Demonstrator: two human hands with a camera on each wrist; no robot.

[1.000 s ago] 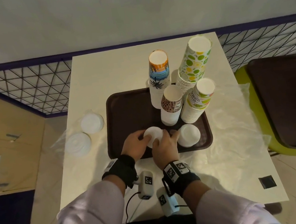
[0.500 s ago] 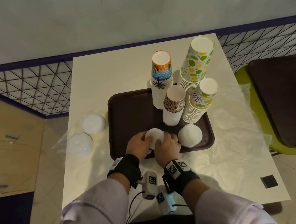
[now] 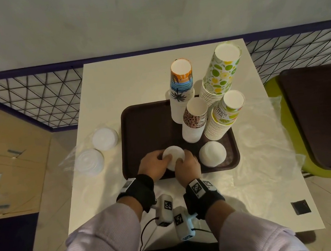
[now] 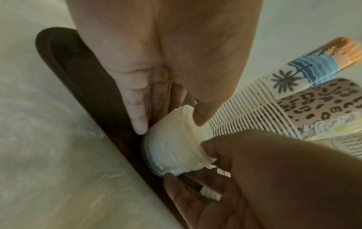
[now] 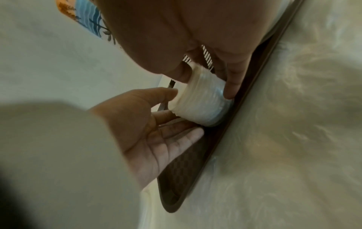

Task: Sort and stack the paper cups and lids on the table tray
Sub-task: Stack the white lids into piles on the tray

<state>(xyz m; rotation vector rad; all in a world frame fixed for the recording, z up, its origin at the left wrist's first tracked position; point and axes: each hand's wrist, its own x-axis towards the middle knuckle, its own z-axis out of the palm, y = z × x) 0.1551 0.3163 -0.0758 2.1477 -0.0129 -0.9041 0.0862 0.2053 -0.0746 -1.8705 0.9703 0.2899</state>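
Lids (image 3: 174, 159) in a white stack stand near the front of the tray (image 3: 146, 128), clamped between left hand (image 3: 155, 165) and right hand (image 3: 186, 165), four cup stacks (image 3: 194, 121) already sorted, while two lid piles (image 3: 104, 138), probably unsorted, wait on the worktop (image 3: 133, 81).

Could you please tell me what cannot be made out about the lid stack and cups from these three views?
- Head view: the lid stack has its sides covered by the left hand and the right hand.
- Both wrist views: the lid count is unreadable, since the edges blur together.
- Left wrist view: the leopard-print cup stack is cut off by the right edge.
- Right wrist view: the palm-tree cup stack is mostly hidden behind the palm.
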